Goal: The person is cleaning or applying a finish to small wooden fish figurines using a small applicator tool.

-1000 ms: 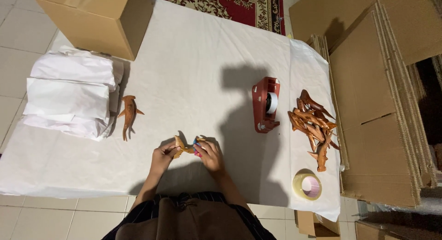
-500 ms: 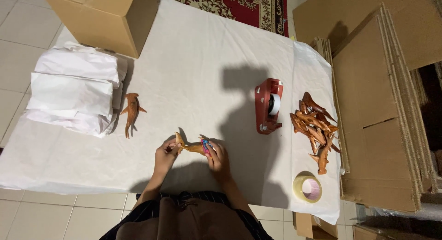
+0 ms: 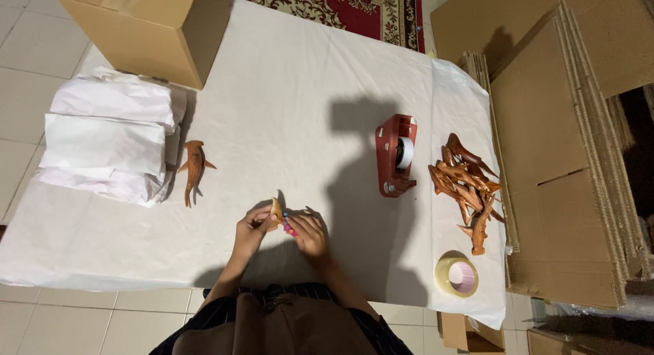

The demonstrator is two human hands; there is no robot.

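Both hands hold one small carved wooden figure point(image 3: 278, 210) just above the tabletop point(image 3: 286, 89) near its front edge. Left hand point(image 3: 251, 231) fingers pinch the pale end; right hand point(image 3: 310, 234) fingers close on the end bearing a pink tag point(image 3: 291, 229). The figure appears light, rigid, with thin breakable projections; grip the body. More carvings point(image 3: 466, 181) lie right, beside a red tape dispenser point(image 3: 397, 154).

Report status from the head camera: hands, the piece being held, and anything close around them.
Left hand and right hand together grip a small wooden figure with a pink bit. Held over the white-covered table. Nothing crowds them; tape dispenser off right.
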